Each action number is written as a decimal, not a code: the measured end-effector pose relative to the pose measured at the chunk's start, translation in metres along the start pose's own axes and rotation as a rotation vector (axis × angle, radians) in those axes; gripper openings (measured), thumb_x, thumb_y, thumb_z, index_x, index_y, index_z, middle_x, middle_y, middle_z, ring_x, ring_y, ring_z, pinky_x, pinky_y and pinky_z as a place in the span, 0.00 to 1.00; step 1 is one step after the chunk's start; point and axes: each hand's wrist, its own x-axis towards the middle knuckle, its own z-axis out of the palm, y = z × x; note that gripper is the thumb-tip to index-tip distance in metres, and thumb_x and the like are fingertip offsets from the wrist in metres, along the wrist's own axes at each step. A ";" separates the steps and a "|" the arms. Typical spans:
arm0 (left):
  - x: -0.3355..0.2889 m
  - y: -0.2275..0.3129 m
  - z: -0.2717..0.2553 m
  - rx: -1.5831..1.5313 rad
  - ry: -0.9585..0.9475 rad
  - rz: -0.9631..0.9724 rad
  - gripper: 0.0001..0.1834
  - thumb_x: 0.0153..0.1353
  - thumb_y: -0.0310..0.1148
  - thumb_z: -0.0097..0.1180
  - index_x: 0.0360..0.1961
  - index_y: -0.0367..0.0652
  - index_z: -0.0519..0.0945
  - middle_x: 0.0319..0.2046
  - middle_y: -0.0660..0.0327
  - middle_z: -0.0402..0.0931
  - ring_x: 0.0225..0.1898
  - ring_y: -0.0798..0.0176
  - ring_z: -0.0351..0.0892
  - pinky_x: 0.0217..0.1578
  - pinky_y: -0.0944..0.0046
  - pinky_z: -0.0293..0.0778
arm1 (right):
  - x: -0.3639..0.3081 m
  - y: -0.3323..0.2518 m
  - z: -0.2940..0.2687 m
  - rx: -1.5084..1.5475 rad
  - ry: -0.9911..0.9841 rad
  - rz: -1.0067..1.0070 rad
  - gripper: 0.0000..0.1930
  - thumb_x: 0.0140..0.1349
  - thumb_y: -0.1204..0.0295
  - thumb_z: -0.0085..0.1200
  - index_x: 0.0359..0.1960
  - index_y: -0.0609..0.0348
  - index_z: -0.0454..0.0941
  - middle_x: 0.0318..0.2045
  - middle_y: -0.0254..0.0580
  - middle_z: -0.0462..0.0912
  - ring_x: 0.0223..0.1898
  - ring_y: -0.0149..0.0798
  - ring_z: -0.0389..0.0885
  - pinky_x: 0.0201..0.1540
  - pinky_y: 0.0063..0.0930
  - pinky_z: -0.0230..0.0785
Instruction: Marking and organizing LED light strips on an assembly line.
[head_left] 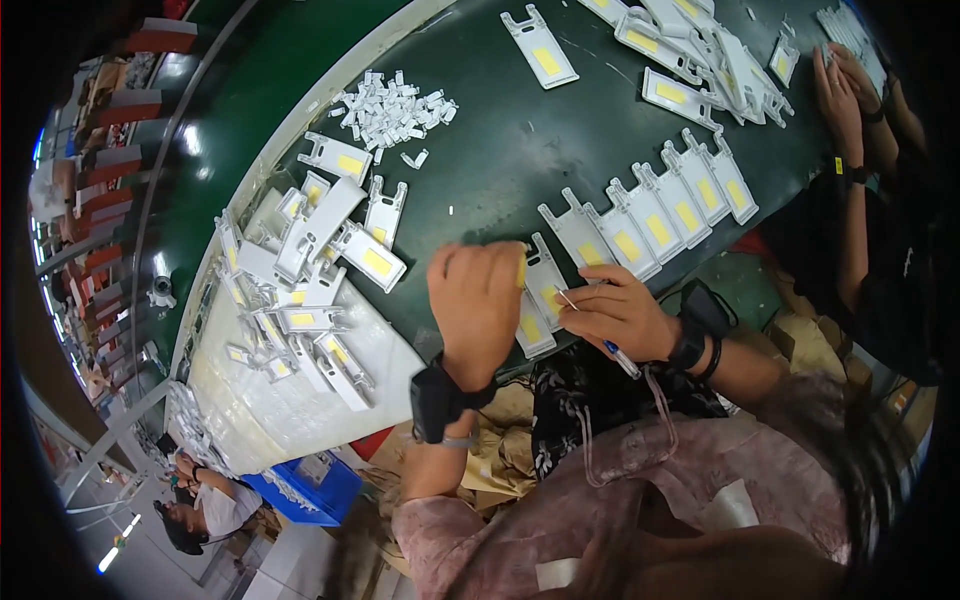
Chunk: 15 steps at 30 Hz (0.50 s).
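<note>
My left hand (478, 300) is curled closed above the near edge of the table, at the left side of a white plastic plate with a yellow label (541, 272). A yellow strip shows by its fingertips, but whatever they hold is hidden. In my right hand (628, 312) is a slim pen-like tool with a blue and white end (622, 360); its thin tip lies over the same plate. Another labelled plate (535, 335) sits just below. To the right, a slanting row of similar notched plates (657, 230) lies side by side.
A heap of small white clips (395, 112) lies at the far left. Below it, jumbled plates (300, 270) spill over a pale wrapped board (290, 410). More plates (715, 60) pile up at the far right, near another person's hands (845, 90). A blue bin (325, 490) stands below the table.
</note>
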 end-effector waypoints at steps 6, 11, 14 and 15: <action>-0.020 0.010 0.020 0.122 0.044 0.135 0.16 0.48 0.28 0.61 0.42 0.48 0.82 0.44 0.67 0.79 0.49 0.60 0.76 0.61 0.45 0.62 | 0.001 -0.001 0.000 0.006 -0.022 0.030 0.14 0.52 0.76 0.63 0.42 0.55 0.81 0.40 0.39 0.85 0.49 0.37 0.83 0.61 0.43 0.69; -0.020 0.017 0.020 0.154 0.116 0.043 0.14 0.48 0.28 0.61 0.39 0.46 0.81 0.50 0.64 0.76 0.55 0.56 0.72 0.63 0.43 0.61 | 0.002 -0.002 -0.001 -0.017 -0.022 0.030 0.14 0.52 0.75 0.63 0.42 0.54 0.81 0.40 0.38 0.84 0.49 0.37 0.83 0.61 0.42 0.68; -0.016 0.022 0.022 0.129 0.132 -0.018 0.13 0.47 0.27 0.61 0.37 0.45 0.81 0.50 0.63 0.76 0.57 0.55 0.71 0.62 0.42 0.61 | 0.001 -0.002 -0.001 -0.018 -0.037 0.028 0.13 0.54 0.75 0.66 0.42 0.55 0.81 0.45 0.37 0.87 0.50 0.36 0.84 0.61 0.41 0.68; -0.013 0.025 0.021 0.125 0.132 -0.019 0.13 0.47 0.27 0.61 0.37 0.45 0.81 0.50 0.63 0.76 0.57 0.55 0.71 0.62 0.42 0.61 | 0.000 -0.002 0.000 -0.019 -0.041 0.030 0.13 0.54 0.75 0.66 0.42 0.55 0.81 0.45 0.37 0.87 0.50 0.36 0.84 0.61 0.41 0.68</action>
